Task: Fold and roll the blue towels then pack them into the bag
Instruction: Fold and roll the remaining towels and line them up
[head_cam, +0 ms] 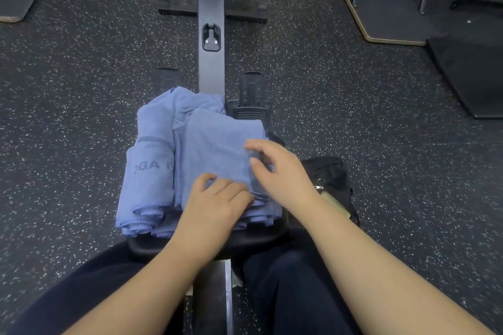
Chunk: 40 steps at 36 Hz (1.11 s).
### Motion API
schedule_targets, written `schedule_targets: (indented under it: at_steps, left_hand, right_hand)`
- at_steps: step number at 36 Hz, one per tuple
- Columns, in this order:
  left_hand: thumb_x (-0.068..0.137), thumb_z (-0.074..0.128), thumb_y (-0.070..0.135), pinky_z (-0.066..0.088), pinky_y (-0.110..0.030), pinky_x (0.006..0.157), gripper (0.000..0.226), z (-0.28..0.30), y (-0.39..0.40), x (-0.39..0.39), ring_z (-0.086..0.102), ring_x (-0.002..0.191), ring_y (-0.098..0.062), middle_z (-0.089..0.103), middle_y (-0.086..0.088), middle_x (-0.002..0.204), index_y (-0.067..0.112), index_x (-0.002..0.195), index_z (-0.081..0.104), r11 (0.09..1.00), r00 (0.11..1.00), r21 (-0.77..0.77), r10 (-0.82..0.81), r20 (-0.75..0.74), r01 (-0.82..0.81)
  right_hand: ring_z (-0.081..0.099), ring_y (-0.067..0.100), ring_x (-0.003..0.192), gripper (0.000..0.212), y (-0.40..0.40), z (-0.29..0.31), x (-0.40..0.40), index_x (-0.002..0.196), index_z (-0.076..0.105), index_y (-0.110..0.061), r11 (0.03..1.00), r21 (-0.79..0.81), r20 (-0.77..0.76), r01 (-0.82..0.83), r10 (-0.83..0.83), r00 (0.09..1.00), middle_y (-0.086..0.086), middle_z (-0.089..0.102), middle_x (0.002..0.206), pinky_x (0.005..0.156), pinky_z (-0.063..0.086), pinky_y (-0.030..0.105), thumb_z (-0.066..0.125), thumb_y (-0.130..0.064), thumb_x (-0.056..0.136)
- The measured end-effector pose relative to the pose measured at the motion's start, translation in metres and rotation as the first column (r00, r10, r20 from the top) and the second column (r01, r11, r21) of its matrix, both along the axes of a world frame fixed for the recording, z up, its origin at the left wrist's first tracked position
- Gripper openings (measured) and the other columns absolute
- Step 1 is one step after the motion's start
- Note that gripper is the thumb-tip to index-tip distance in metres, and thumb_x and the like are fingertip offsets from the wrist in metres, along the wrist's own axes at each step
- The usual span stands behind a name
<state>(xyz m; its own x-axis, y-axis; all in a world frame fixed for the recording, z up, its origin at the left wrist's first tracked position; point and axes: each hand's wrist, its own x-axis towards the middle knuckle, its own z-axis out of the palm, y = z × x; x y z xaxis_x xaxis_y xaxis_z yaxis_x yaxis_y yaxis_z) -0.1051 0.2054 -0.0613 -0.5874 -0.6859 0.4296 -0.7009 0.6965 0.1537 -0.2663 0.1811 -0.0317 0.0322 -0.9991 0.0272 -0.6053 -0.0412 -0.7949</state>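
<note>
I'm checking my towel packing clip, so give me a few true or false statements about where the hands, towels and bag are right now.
1. Both hands rest on the folded towel. True: left hand and right hand are on it.
2. A rolled towel lies left of the folded one. True.
3. The towels are green. False: they are blue.
4. The black bag sits on top of the towels. False: it is beside them, on the person's right.
5. A towel is already in the bag. False: none shows inside.
</note>
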Motion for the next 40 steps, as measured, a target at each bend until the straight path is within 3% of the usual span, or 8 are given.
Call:
schedule_targets:
  at_steps: [7, 13, 20, 24, 27, 33, 36, 40]
  left_hand:
    - [0.085, 0.048, 0.02, 0.032, -0.035, 0.087, 0.021, -0.003, -0.001, 0.0, 0.061, 0.076, -0.017, 0.068, 0.007, 0.087, 0.021, 0.081, 0.068, 1.0, 1.0, 0.018, -0.016, 0.009, 0.015]
    - [0.084, 0.05, 0.017, 0.032, -0.032, 0.082, 0.019, -0.001, -0.001, -0.001, 0.06, 0.074, -0.017, 0.067, 0.007, 0.088, 0.02, 0.081, 0.068, 0.999, 0.999, 0.022, -0.04, -0.033, 0.041]
    - [0.082, 0.051, 0.019, 0.031, -0.029, 0.074, 0.017, -0.005, -0.001, 0.002, 0.05, 0.08, -0.015, 0.067, 0.007, 0.091, 0.019, 0.083, 0.068, 0.995, 0.996, 0.063, -0.077, -0.036, 0.079]
    - [0.082, 0.051, 0.02, 0.029, -0.028, 0.071, 0.017, -0.003, -0.001, 0.003, 0.054, 0.078, -0.017, 0.067, 0.006, 0.091, 0.019, 0.083, 0.068, 0.993, 0.996, 0.085, -0.084, -0.01, 0.085]
    - [0.081, 0.05, 0.02, 0.028, -0.028, 0.069, 0.015, -0.003, 0.0, 0.003, 0.054, 0.076, -0.018, 0.064, 0.007, 0.085, 0.019, 0.086, 0.065, 0.99, 0.997, 0.117, -0.074, 0.0, 0.074]
    - [0.077, 0.043, 0.019, 0.035, -0.031, 0.067, 0.018, -0.001, 0.001, 0.005, 0.046, 0.078, -0.02, 0.056, -0.002, 0.079, 0.019, 0.095, 0.045, 0.966, 0.998, 0.258, -0.012, -0.064, 0.028]
    - [0.076, 0.045, 0.018, 0.039, -0.035, 0.066, 0.016, 0.001, 0.0, 0.01, 0.05, 0.077, -0.025, 0.054, -0.003, 0.08, 0.018, 0.091, 0.048, 0.962, 1.0, 0.273, 0.01, -0.019, -0.005]
    - [0.075, 0.045, 0.025, 0.028, -0.033, 0.067, 0.018, 0.011, -0.001, 0.019, 0.054, 0.074, -0.025, 0.057, 0.0, 0.076, 0.018, 0.086, 0.058, 0.973, 0.994, 0.218, 0.061, 0.088, -0.079]
  right_hand:
    - [0.052, -0.001, 0.084, 0.032, -0.026, -0.004, 0.001, 0.108, 0.069, -0.006, 0.999, -0.024, -0.095, 0.03, -0.032, 0.995, 0.003, 0.066, 0.11, 0.079, 0.031, 0.0, 0.055, 0.009, 0.084]
    - [0.059, 0.025, 0.107, 0.043, -0.039, -0.005, -0.002, 0.1, 0.072, -0.003, 0.989, -0.095, -0.132, 0.114, -0.126, 0.983, 0.009, 0.067, 0.11, 0.093, 0.037, 0.018, 0.043, 0.018, 0.076]
    - [0.052, 0.017, 0.118, 0.045, -0.047, 0.0, 0.0, 0.118, 0.064, -0.004, 0.996, 0.045, -0.154, 0.076, -0.068, 0.986, 0.007, 0.058, 0.127, 0.085, 0.024, -0.006, 0.042, 0.012, 0.081]
    - [0.034, 0.02, 0.137, 0.047, -0.055, 0.001, -0.003, 0.136, 0.049, -0.006, 0.994, 0.109, -0.283, 0.004, 0.027, 0.959, 0.007, 0.04, 0.148, 0.105, 0.019, 0.015, 0.042, 0.002, 0.09]
    - [0.033, 0.029, 0.136, 0.043, -0.047, -0.001, -0.005, 0.129, 0.055, -0.006, 0.999, 0.037, -0.347, -0.021, 0.033, 0.937, 0.009, 0.045, 0.143, 0.109, 0.015, 0.021, 0.045, 0.003, 0.088]
    - [0.058, 0.032, 0.101, 0.03, 0.006, -0.005, -0.001, 0.098, 0.07, -0.006, 0.995, -0.084, -0.317, -0.056, 0.026, 0.948, 0.009, 0.069, 0.103, 0.092, 0.029, 0.017, 0.049, -0.001, 0.077]
    - [0.059, 0.028, 0.09, 0.028, 0.033, -0.003, 0.002, 0.09, 0.07, -0.009, 0.991, -0.062, -0.328, -0.116, 0.09, 0.94, 0.005, 0.069, 0.09, 0.086, 0.039, 0.027, 0.044, -0.012, 0.08]
    - [0.056, 0.023, 0.09, 0.034, 0.05, 0.003, 0.01, 0.091, 0.068, -0.014, 0.981, -0.009, -0.364, -0.192, 0.175, 0.915, -0.001, 0.066, 0.088, 0.084, 0.044, 0.032, 0.041, -0.034, 0.086]
